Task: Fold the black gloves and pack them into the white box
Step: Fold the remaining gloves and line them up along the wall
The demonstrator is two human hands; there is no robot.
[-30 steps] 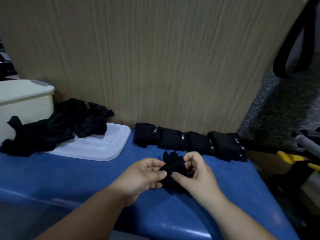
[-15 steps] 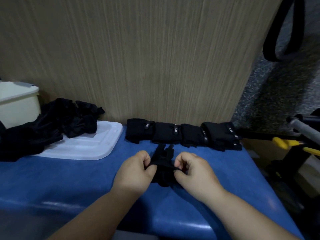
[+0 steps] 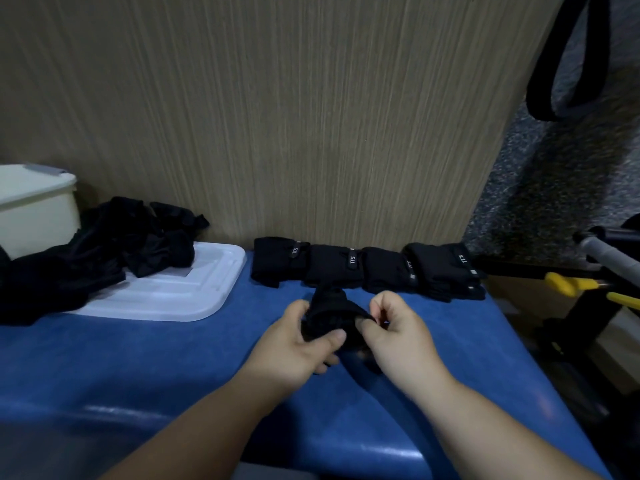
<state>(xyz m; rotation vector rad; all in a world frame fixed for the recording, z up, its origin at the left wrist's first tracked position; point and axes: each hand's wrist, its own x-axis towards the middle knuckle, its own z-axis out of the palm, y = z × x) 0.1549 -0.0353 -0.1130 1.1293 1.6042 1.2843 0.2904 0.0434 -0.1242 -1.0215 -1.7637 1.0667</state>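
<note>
Soft black glove (image 3: pixel 333 308) (bunched) in left hand (image 3: pixel 294 351), right hand (image 3: pixel 398 337)

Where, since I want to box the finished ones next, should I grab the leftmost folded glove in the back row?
Probably its strapped middle, from the front and above: thumb on the near edge, fingers over the top of the leftmost folded glove. The wall panel stands close behind it and the next bundle touches its right side, so those sides look blocked.
</note>
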